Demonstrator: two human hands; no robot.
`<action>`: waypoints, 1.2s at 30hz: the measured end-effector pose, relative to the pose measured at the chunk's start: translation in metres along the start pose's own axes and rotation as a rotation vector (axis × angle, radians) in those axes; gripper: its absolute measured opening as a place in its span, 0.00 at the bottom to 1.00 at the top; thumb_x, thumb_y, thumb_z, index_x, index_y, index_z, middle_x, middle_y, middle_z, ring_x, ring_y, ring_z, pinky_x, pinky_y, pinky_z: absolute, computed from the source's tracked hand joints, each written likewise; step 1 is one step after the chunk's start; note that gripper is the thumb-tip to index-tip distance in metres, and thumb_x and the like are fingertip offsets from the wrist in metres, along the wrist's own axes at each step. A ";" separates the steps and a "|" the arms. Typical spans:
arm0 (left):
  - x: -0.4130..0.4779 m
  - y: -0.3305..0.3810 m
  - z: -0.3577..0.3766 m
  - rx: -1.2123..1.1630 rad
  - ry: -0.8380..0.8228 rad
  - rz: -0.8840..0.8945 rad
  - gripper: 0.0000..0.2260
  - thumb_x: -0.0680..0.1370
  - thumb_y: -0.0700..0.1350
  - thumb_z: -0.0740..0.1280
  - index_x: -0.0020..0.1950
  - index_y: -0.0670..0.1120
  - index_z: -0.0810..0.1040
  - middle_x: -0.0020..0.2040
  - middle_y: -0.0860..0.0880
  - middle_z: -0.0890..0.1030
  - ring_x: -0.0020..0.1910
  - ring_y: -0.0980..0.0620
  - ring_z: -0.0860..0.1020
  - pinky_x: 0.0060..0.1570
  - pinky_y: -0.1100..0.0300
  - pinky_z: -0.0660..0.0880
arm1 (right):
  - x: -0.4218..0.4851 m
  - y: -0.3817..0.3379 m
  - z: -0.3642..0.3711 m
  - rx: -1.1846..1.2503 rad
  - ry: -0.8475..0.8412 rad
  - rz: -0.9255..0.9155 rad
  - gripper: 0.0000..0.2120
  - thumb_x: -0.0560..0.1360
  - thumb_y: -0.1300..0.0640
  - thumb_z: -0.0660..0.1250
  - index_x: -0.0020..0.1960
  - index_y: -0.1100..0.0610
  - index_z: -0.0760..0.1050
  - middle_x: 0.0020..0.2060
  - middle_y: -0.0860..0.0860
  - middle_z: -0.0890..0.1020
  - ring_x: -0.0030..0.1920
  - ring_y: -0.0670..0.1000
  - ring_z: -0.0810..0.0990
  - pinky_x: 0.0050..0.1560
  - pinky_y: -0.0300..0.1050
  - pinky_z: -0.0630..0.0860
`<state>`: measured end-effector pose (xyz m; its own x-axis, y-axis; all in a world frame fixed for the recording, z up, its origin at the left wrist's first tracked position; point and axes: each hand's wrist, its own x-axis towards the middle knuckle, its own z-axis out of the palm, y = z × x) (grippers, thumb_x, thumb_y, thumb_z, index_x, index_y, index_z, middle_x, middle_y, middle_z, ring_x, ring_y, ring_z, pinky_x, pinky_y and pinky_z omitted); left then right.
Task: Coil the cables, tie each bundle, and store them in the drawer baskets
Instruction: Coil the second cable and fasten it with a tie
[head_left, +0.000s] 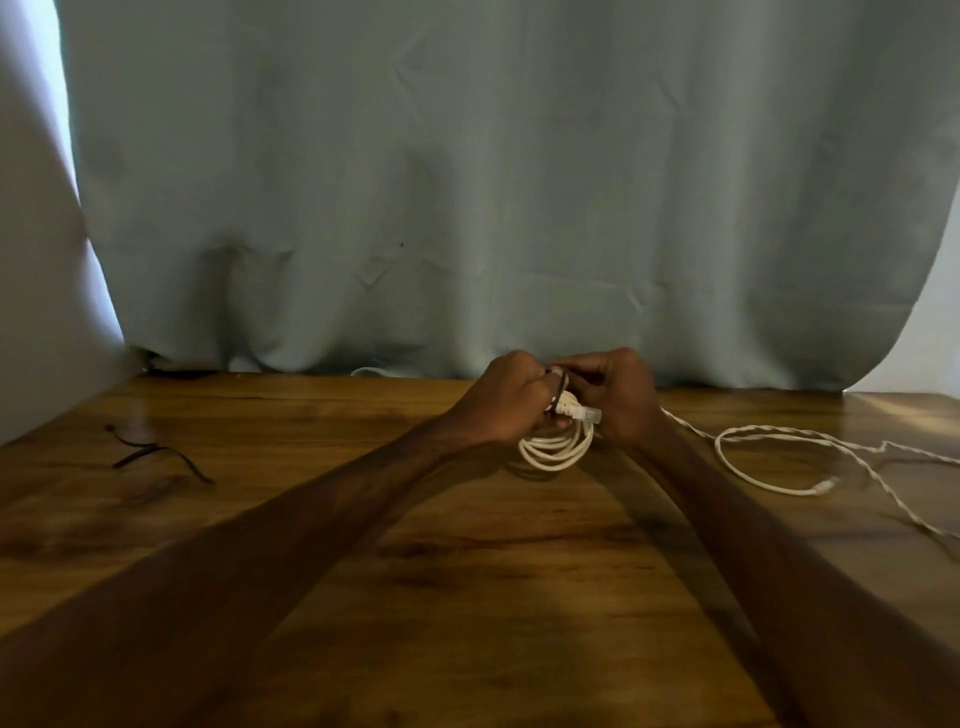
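A coiled white cable (556, 451) hangs between both hands above the wooden table (467, 571), its clear plug sticking out to the right. My left hand (506, 400) grips the top of the coil. A thin black tie (558, 392) wraps around the bundle there, and my right hand (621, 395) pinches the tie's end. A second white cable (753, 457) lies loose on the table to the right, in a wide loop with a twisted stretch.
Two loose black ties (156, 454) lie on the table's left side. A grey-green curtain (467, 182) hangs along the table's far edge. A dark object (176, 370) sits at the far left corner under the curtain.
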<state>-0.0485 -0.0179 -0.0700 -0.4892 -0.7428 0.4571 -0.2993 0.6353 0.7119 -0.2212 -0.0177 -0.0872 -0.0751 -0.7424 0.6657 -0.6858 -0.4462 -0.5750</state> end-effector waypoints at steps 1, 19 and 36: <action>0.000 0.001 -0.001 0.029 -0.006 0.005 0.22 0.84 0.43 0.62 0.29 0.50 0.79 0.22 0.55 0.77 0.24 0.61 0.73 0.30 0.64 0.68 | -0.001 -0.003 0.001 0.098 -0.012 0.069 0.06 0.76 0.65 0.73 0.50 0.59 0.87 0.42 0.54 0.88 0.41 0.49 0.87 0.44 0.43 0.84; 0.006 -0.001 -0.013 -0.031 -0.043 -0.134 0.16 0.82 0.44 0.65 0.44 0.33 0.84 0.39 0.38 0.85 0.34 0.49 0.83 0.41 0.55 0.77 | -0.004 -0.034 -0.008 0.384 -0.022 0.322 0.05 0.74 0.70 0.73 0.50 0.68 0.82 0.37 0.59 0.86 0.31 0.46 0.85 0.31 0.37 0.79; 0.014 -0.017 -0.026 0.165 0.092 -0.059 0.15 0.80 0.39 0.62 0.38 0.36 0.83 0.27 0.49 0.77 0.25 0.56 0.74 0.30 0.59 0.69 | -0.001 -0.033 -0.010 0.595 -0.410 0.506 0.13 0.77 0.60 0.67 0.57 0.64 0.84 0.56 0.62 0.85 0.55 0.58 0.81 0.58 0.54 0.74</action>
<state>-0.0294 -0.0447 -0.0617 -0.3924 -0.7911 0.4693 -0.4592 0.6105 0.6453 -0.2058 0.0026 -0.0643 0.0761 -0.9913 0.1071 -0.1414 -0.1171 -0.9830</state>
